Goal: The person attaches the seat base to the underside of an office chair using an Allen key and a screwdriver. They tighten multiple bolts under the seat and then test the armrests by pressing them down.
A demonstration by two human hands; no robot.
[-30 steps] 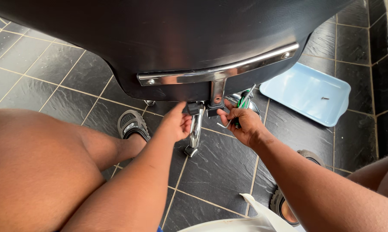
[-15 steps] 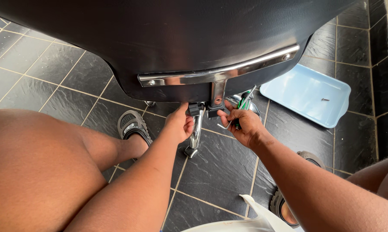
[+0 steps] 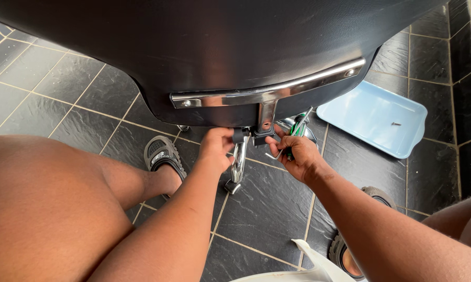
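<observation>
A large black chair shell (image 3: pixel 214 47) fills the top of the head view, with a chrome bracket (image 3: pixel 266 94) bolted across its lower edge. Under the bracket's stem, my left hand (image 3: pixel 217 149) grips a chrome arm piece (image 3: pixel 239 164) that hangs down toward the floor. My right hand (image 3: pixel 295 154) is beside the stem, its fingertips at the black joint (image 3: pixel 260 137), and it holds a green-handled tool (image 3: pixel 298 128) and a small hex key. Both forearms reach in from the bottom.
Dark slate floor tiles (image 3: pixel 47 78) lie all around. A light blue tray (image 3: pixel 373 117) with a small screw in it sits at the right. My sandalled foot (image 3: pixel 162 156) is left of my hands, another sandal (image 3: pixel 345 250) at the lower right. A white object (image 3: pixel 308 269) is at the bottom edge.
Both hands stay at the joint under the bracket; my right hand's fingers have shifted slightly closer to the stem.
</observation>
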